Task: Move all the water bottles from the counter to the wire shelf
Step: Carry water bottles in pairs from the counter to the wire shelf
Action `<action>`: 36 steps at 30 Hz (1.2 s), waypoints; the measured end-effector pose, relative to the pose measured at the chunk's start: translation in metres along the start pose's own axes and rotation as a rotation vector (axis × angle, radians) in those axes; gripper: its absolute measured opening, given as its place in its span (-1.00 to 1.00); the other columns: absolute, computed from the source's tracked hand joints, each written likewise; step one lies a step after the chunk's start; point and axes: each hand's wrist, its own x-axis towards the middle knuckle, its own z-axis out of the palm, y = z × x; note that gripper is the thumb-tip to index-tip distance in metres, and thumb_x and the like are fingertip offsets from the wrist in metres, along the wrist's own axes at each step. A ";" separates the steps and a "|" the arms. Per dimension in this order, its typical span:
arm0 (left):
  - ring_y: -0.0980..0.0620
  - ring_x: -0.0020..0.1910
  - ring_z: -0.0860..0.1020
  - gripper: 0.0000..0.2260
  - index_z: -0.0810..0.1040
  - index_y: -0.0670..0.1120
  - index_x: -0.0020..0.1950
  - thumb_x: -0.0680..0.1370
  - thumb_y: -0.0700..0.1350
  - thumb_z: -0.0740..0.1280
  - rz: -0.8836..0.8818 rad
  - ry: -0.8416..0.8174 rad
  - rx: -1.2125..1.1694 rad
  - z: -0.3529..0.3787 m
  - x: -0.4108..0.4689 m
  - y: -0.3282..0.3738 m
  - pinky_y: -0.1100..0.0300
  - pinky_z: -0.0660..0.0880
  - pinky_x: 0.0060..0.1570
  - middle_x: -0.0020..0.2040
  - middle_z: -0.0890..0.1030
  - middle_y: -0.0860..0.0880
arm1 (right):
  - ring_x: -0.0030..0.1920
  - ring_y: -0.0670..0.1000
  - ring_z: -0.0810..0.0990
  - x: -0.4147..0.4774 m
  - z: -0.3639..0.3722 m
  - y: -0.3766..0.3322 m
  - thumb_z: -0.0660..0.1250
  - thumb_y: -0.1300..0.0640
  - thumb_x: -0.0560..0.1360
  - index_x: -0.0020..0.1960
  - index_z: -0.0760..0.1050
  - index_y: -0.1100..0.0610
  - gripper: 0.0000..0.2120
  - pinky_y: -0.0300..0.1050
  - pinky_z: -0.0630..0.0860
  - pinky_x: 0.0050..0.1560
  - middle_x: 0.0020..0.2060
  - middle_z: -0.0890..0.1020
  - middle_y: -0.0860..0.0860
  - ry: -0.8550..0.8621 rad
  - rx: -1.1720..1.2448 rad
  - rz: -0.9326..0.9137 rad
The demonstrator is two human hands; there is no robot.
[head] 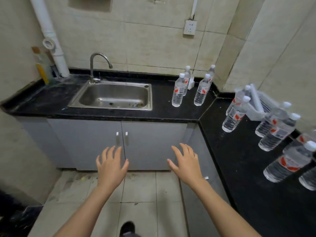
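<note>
Several clear water bottles with white caps and red labels stand upright on the black counter (239,168). One group (178,90) is right of the sink, near the back wall. More bottles (234,115) line the right-hand counter, the nearest one (289,163) at the right edge of view. My left hand (111,164) and my right hand (185,162) hover palm-down with fingers spread, in front of the grey cabinet doors, below the counter edge. Both hands are apart from the bottles and hold nothing. No wire shelf is in view.
A steel sink (112,96) with a curved tap (98,65) is set in the counter. A white perforated basket (261,105) sits among the right-hand bottles. A white drain pipe (51,38) runs down the back left corner. A wall socket (189,27) is above the counter.
</note>
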 end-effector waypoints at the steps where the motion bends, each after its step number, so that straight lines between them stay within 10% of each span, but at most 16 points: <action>1: -0.10 0.49 0.10 -0.53 0.24 -0.11 0.43 0.55 0.01 0.18 -0.024 0.000 -0.017 0.005 0.011 -0.004 -0.10 0.01 0.42 0.47 0.26 -0.11 | 0.29 0.25 0.43 0.014 0.004 0.000 0.04 -0.19 0.43 0.26 0.45 0.12 -0.44 0.21 0.44 0.14 0.26 0.47 0.24 -0.014 0.014 -0.009; 6: -0.18 0.44 0.19 -0.54 0.31 -0.16 0.39 0.52 -0.04 0.25 -0.158 0.037 -0.095 0.023 0.082 -0.033 -0.13 0.09 0.37 0.40 0.36 -0.18 | 0.48 0.10 0.05 0.091 0.020 0.001 0.10 -0.12 0.55 0.45 0.15 0.05 -0.48 0.07 0.12 0.39 0.47 0.13 0.13 -0.048 0.064 0.025; 36: -0.12 0.43 0.23 -0.41 0.14 -0.11 0.47 0.51 0.00 0.28 0.070 -0.197 -0.369 0.141 0.410 0.174 -0.03 0.18 0.41 0.45 0.27 -0.15 | 0.41 0.12 0.21 0.354 0.034 0.195 0.26 0.02 0.51 0.40 0.26 0.13 -0.49 0.04 0.22 0.37 0.40 0.28 0.14 0.140 0.450 0.558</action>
